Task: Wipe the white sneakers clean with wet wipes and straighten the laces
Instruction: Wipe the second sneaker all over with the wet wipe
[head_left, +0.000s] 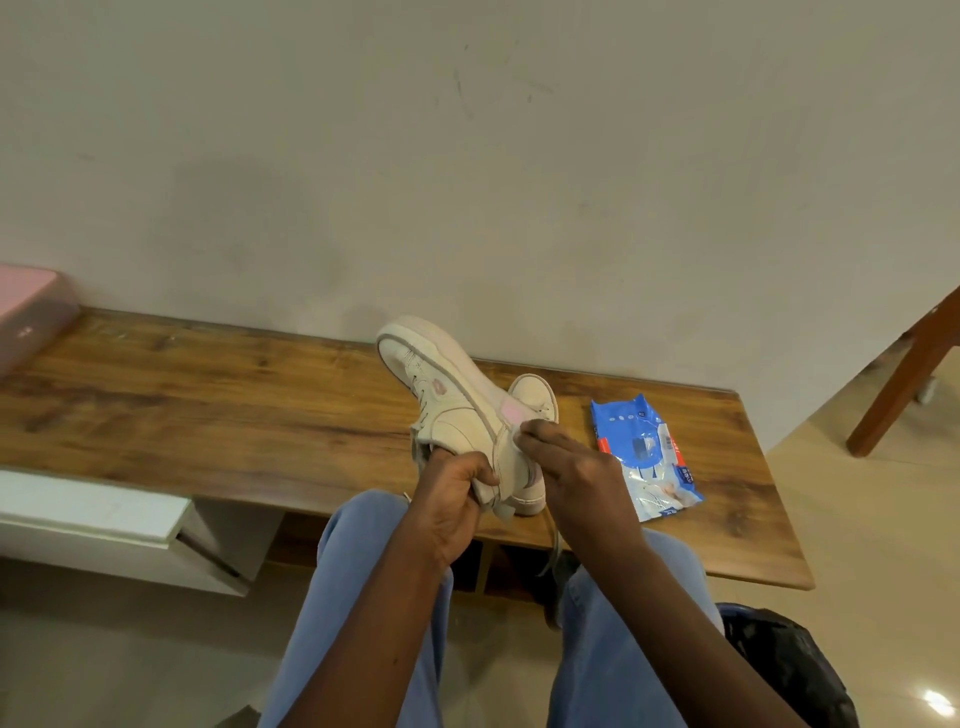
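A pale, scuffed wall fills the upper half of the view, and below it a long wooden worktop runs along its foot above a glossy beige floor. The person's legs in blue jeans reach up from the bottom edge toward the worktop. A white cabinet unit sits under the worktop's left end, a dark bag lies on the floor at lower right, a brown chair leg slants in at the right edge, and a pink box stands on the worktop's far left. One white sneaker is held up over the middle of the worktop, toe tilted up and away toward the wall, with pink patches on its side. A second sneaker stands on the worktop just behind it, mostly hidden. A blue and white wipes pack lies flat on the worktop to the right, near the hands. The left hand grips the raised sneaker at its heel end, thumb curled over the edge. The right hand pinches a small white wet wipe against the sneaker's side near the heel. A loose lace hangs below the hands, past the worktop's front edge.
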